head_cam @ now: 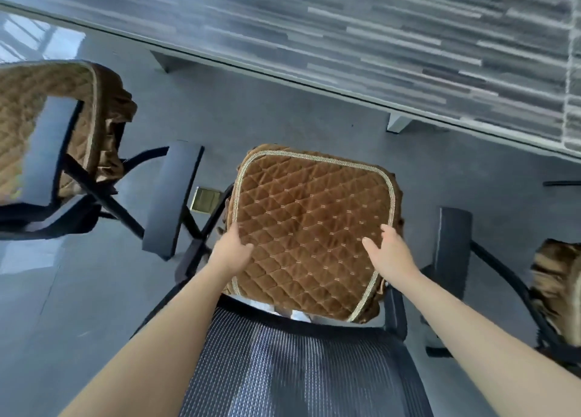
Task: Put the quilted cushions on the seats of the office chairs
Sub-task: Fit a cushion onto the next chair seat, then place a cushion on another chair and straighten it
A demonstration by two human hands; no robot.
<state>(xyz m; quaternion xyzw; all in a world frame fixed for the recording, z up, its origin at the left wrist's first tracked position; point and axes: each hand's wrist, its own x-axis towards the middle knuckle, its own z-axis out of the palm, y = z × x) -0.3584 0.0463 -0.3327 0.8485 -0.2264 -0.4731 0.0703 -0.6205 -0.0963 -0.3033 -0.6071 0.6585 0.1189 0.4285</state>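
Note:
A brown quilted cushion [309, 225] with a pale braided border lies over the seat of the office chair in front of me, slightly skewed. The chair's grey mesh backrest [301, 369] fills the lower middle, with armrests at the left [171, 196] and right [452, 247]. My left hand [231, 250] grips the cushion's left edge, thumb on top. My right hand [388, 253] rests on the cushion's right part, fingers spread. A second chair at the left carries a cushion [47, 115] on its seat. A third cushion [556, 287] shows at the right edge.
A long table with a glass-like top [345, 46] runs diagonally across the upper frame, its legs [397, 124] standing on the grey floor. A brass floor socket [206, 200] sits between the two chairs. The left chair's black base legs [103, 193] spread near my chair.

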